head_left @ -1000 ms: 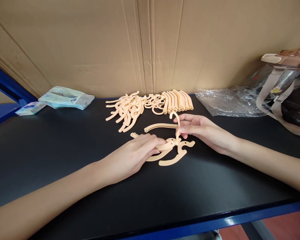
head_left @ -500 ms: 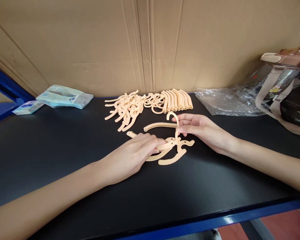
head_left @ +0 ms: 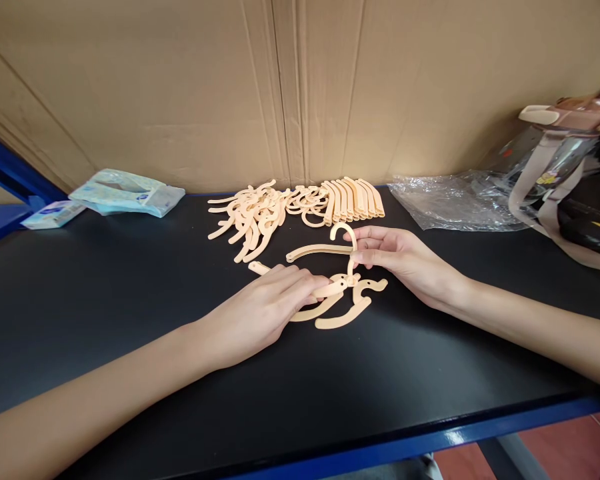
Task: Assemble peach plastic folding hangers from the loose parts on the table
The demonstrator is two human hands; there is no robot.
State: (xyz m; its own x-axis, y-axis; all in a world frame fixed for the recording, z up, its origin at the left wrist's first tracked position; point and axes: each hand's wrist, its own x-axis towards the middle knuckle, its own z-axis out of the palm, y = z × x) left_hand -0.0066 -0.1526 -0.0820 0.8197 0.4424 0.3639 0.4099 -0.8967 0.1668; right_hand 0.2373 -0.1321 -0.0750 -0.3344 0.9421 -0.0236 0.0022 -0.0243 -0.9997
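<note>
Between the fingers and thumb of my right hand (head_left: 387, 257) is a cream plastic hanger hook (head_left: 351, 233), held upright with its curl on top. My left hand (head_left: 275, 303) grips a cream hanger arm (head_left: 333, 289), whose holed end meets the foot of the hook. Whether the two are joined I cannot tell. Under and beside them lie loose curved hanger pieces (head_left: 343, 321) on the black table (head_left: 380, 393). A longer hanger arm (head_left: 315, 251) rests just behind the hook, and the end of another piece (head_left: 259, 267) shows past my left knuckles.
Behind my hands lie a jumbled pile of hanger pieces (head_left: 255, 217), some hooks (head_left: 307, 200) and a row of arms (head_left: 353, 200). Tissue packs (head_left: 127, 192) sit at the left. A clear plastic bag (head_left: 445, 200) and a strapped bottle (head_left: 555, 150) stand right, before a cardboard wall (head_left: 180, 87).
The hook and the arm in my hands have shifted very slightly left with the view. Both grips stay the same.
</note>
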